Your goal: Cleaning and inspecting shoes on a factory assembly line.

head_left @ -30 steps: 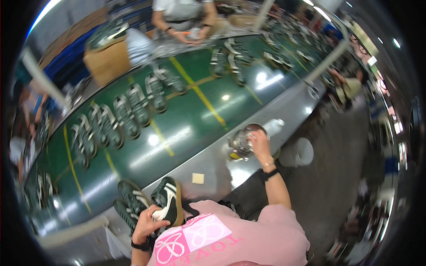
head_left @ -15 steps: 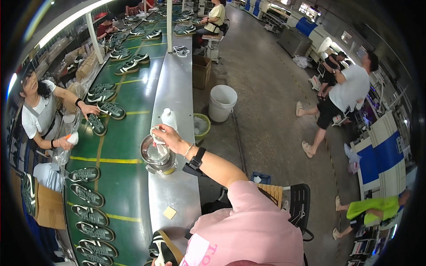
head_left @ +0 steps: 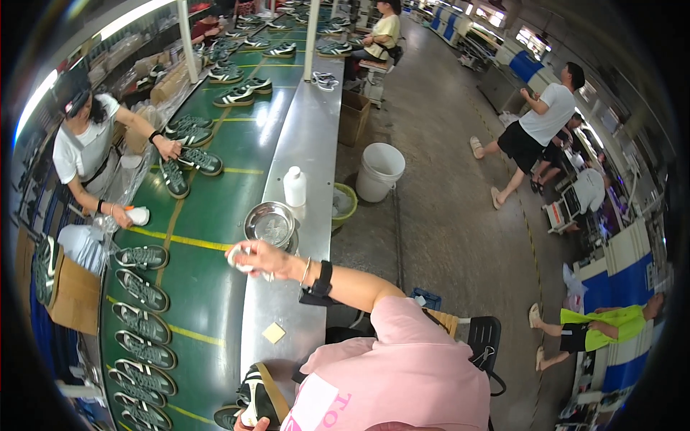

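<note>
Seen from a head-worn camera, the person's right hand (head_left: 257, 257) reaches out over a long, smooth grey metal bench (head_left: 305, 129), its fingers curled in a pinch around a small pale object (head_left: 239, 260), too blurred to tell what it is. A dark wristband and thin bracelet circle that wrist. Just beyond the right hand sits a round, shiny steel bowl (head_left: 270, 224), and past the bowl stands a white plastic bottle (head_left: 294, 186). Nearer the body than the right hand, a small tan square (head_left: 273, 332) lies flat on the bench. The left hand (head_left: 248, 424) is barely visible at the lower edge, close against a dark sneaker with a tan sole (head_left: 255, 397); whether it grips the shoe cannot be told. Left of both hands runs a glossy green conveyor belt (head_left: 208, 280) carrying rows of dark sneakers (head_left: 140, 291)
</note>
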Demonstrator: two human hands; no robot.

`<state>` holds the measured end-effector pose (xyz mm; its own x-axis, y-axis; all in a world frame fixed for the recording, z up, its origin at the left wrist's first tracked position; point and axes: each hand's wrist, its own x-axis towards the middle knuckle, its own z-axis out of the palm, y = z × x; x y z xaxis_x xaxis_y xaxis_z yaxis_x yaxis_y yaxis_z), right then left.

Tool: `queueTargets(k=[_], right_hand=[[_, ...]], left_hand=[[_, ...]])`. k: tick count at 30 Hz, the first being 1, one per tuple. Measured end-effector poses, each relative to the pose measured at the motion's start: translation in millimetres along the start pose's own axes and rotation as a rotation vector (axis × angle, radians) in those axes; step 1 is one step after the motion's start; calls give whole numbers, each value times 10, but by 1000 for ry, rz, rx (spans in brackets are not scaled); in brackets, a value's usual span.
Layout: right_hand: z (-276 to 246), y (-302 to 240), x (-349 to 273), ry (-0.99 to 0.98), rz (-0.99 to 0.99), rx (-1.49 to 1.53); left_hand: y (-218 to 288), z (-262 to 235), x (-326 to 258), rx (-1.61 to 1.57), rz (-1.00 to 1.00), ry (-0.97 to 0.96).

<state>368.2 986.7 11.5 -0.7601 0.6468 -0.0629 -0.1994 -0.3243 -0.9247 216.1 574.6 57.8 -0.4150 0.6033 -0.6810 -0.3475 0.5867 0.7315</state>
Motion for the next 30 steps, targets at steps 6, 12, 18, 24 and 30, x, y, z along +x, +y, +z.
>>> queueTargets(k=[6, 12, 18, 24, 30], right_hand=[[890, 796, -132, -417, 213, -143], [1323, 1001, -400, -624, 186, -332], [1458, 1087, -512, -853, 6, -540], [1782, 1165, -582, -1050, -45, -504], [1912, 1128, -581, -1201, -163, -527]], left_hand=[[28, 202, -261, -126, 32, 53], [-440, 177, 70, -184, 197, -26], [-677, 171, 186, -236, 236, 12], [-794, 55, 178, -277, 252, -5], [-886, 46, 209, -272, 296, -9]])
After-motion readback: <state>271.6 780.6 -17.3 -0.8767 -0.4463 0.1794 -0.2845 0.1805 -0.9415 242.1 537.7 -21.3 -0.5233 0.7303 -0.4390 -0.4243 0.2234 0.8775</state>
